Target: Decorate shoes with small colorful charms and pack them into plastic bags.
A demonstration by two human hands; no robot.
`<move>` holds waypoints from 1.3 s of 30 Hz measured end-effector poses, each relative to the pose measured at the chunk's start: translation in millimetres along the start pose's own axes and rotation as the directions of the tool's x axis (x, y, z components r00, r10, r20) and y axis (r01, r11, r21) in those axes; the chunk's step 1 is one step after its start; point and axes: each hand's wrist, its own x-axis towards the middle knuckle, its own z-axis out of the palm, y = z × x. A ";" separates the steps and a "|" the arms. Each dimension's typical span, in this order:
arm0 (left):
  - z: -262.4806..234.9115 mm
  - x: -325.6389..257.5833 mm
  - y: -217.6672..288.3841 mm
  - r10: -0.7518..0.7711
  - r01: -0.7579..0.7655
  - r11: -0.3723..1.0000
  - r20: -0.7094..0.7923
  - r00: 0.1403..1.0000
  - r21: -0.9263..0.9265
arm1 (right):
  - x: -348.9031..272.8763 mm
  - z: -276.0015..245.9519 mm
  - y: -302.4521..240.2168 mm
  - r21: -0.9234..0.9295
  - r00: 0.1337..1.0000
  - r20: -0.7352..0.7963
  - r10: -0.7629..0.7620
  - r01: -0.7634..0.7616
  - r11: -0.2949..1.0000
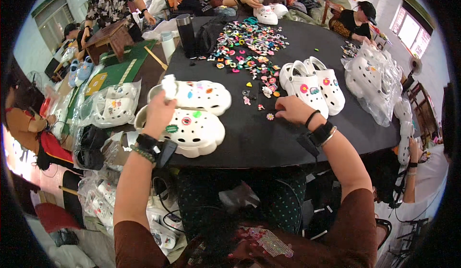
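1. White clogs [199, 136], two side by side with charms on their uppers, sit soles down on the left part of a black table [249, 145], ahead and to the left of the seated person.
2. Long axes run roughly left to right, heels at the left, toes toward the table's middle.
3. Left hand [161, 112] is the nearer one, at the heel end, its fingers bent beside the farther clog [206, 97]; a blurred white piece [169, 86] shows at the fingertips, and whether it is gripped or part of the clog cannot be told.
4. Right hand [294, 108] is well apart from that pair, off to the right beyond the toes, fingers curled low over the table just beside a flower charm [270, 117]; whether anything is pinched in them is hidden.
5. Second pair [305, 90], also white, stands just past the right hand, toes toward the person, while a colourful heap of charms [249, 39] spreads toward the far side.
6. Across the table, a co-worker's hand [252, 1] holds another white clog [265, 16].
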 end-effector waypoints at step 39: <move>8.7 -2.6 -19.8 -0.168 0.165 0.972 -0.007 0.986 -0.169 | 93.3 15.8 22.2 -0.132 0.991 -0.089 0.101 -0.112 0.985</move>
